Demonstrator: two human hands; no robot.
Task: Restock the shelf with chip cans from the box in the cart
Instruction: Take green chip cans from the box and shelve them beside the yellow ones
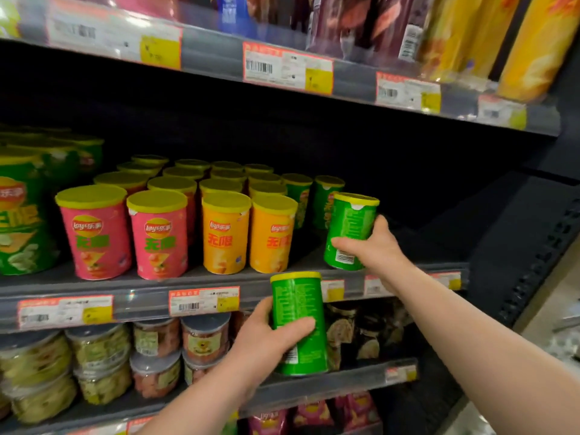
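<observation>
My right hand (375, 246) grips a green chip can (353, 224) with a yellow lid, holding it slightly tilted at the front edge of the middle shelf (150, 285), just right of the standing cans. My left hand (270, 337) grips a second green chip can (298, 309) upright, lower down, in front of the shelf's price rail. On the shelf stand rows of pink cans (97, 233), orange cans (224, 235) and green cans (324, 199), all with yellow lids. The box and the cart are out of view.
Right of the green cans the middle shelf is dark and bare to its end (439, 246). Tall green cans (22, 215) stand at far left. Clear tubs of snacks (157, 356) fill the shelf below. Bags (470, 36) hang over the upper shelf.
</observation>
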